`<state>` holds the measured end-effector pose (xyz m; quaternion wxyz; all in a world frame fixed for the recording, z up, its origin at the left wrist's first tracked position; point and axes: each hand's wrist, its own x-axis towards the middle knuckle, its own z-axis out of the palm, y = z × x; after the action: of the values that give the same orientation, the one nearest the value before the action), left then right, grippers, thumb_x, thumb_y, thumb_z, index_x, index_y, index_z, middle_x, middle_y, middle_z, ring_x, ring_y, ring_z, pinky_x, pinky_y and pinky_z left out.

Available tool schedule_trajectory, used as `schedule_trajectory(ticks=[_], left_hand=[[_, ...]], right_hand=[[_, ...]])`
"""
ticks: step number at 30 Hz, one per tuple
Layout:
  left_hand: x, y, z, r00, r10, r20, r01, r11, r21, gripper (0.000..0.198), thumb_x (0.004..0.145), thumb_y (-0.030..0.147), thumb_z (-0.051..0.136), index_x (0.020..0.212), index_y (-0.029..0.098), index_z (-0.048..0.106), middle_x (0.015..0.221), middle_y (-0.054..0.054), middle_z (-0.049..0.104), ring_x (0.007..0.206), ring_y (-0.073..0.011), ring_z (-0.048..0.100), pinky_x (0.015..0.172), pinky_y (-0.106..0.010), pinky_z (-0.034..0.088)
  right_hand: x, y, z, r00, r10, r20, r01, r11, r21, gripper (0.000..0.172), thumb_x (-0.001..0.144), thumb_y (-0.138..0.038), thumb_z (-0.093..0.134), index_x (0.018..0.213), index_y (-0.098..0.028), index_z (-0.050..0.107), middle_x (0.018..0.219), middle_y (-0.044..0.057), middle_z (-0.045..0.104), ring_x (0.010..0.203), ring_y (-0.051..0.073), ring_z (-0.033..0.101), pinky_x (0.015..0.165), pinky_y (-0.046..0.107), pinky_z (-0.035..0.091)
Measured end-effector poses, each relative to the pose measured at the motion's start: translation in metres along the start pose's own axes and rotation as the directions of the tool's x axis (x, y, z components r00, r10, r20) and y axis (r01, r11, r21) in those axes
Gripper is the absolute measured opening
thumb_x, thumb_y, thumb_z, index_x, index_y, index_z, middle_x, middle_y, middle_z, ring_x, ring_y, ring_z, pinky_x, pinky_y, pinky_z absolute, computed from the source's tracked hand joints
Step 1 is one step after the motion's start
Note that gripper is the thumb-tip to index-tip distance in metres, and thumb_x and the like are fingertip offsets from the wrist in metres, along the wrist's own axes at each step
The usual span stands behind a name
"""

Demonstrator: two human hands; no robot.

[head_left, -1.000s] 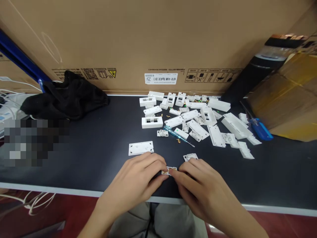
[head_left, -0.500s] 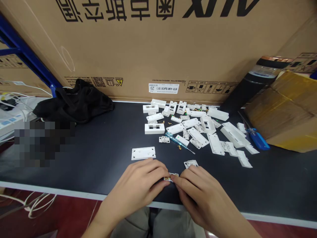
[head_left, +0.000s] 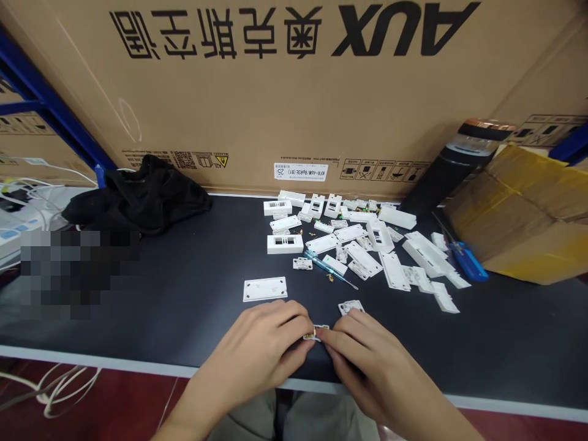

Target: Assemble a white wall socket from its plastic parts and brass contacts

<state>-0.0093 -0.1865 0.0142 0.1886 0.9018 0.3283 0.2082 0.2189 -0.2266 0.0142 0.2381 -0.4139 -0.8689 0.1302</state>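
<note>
- Two hands meet over one small white module with brass contacts, held just above the counter near its front edge, a little right of the middle.
- Our left hand and right hand both close in a tight pinch on it from either side; the fingers hide how much of the module lies under them.
- With a piece this small, we judge it best to keep both wrists low and steady and press with the fingertips alone, so the brass contacts aren't knocked out of place.
- Just beyond the left hand lies a flat white faceplate with holes at its corners; just beyond the right hand lies a small white bracket.
- Farther back, white plastic housings spread toward the rear edge, with a voltage tester among them.
- Toward the right end lies a blue-handled screwdriver; at the rear left, a black cloth is heaped against an AUX carton.
</note>
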Motion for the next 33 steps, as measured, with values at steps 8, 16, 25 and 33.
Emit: schedule_trajectory(ticks=[8, 16, 25, 33], left_hand=[[0.0000, 0.0000, 0.0000, 1.000, 0.000, 0.031, 0.000, 1.000, -0.015, 0.006, 0.104, 0.025, 0.055, 0.105, 0.023, 0.060, 0.106, 0.000, 0.068, 0.094, -0.0182, 0.067, 0.085, -0.034, 0.055], [0.0003, -0.0004, -0.0007, 0.999, 0.013, 0.035, -0.013, 1.000, 0.013, 0.009, 0.106, 0.027, 0.053, 0.101, 0.023, 0.059, 0.106, 0.001, 0.067, 0.093, -0.0172, 0.067, 0.084, -0.032, 0.054], [-0.0006, 0.0008, -0.0039, 0.997, -0.046, 0.062, 0.048, 0.998, -0.039, 0.010, 0.105, 0.034, 0.056, 0.104, 0.024, 0.059, 0.106, 0.002, 0.067, 0.092, -0.0163, 0.065, 0.081, -0.030, 0.051], [-0.0017, -0.0001, -0.0041, 0.997, -0.049, 0.054, 0.052, 0.997, -0.059, 0.011, 0.105, 0.034, 0.057, 0.106, 0.024, 0.061, 0.107, 0.001, 0.068, 0.093, -0.0165, 0.065, 0.082, -0.030, 0.051]], right_hand=[[0.0004, 0.0005, -0.0021, 1.000, 0.013, 0.025, -0.014, 1.000, 0.020, 0.022, 0.099, -0.008, 0.046, 0.108, -0.020, 0.062, 0.089, 0.004, 0.058, 0.083, 0.019, 0.052, 0.089, 0.039, 0.049], [-0.0011, 0.0006, -0.0047, 0.998, 0.040, 0.054, -0.043, 0.997, 0.064, 0.021, 0.102, -0.010, 0.046, 0.109, -0.020, 0.062, 0.089, 0.004, 0.058, 0.084, 0.019, 0.053, 0.085, 0.037, 0.050], [-0.0056, 0.0018, -0.0039, 0.998, 0.031, 0.058, -0.033, 0.999, 0.042, 0.021, 0.101, -0.011, 0.046, 0.111, -0.020, 0.062, 0.092, 0.005, 0.058, 0.086, 0.020, 0.054, 0.079, 0.036, 0.049], [-0.0036, 0.0001, -0.0039, 0.999, 0.025, 0.047, -0.025, 1.000, 0.004, 0.025, 0.101, -0.010, 0.045, 0.113, -0.019, 0.065, 0.091, 0.005, 0.057, 0.084, 0.018, 0.054, 0.074, 0.032, 0.048]])
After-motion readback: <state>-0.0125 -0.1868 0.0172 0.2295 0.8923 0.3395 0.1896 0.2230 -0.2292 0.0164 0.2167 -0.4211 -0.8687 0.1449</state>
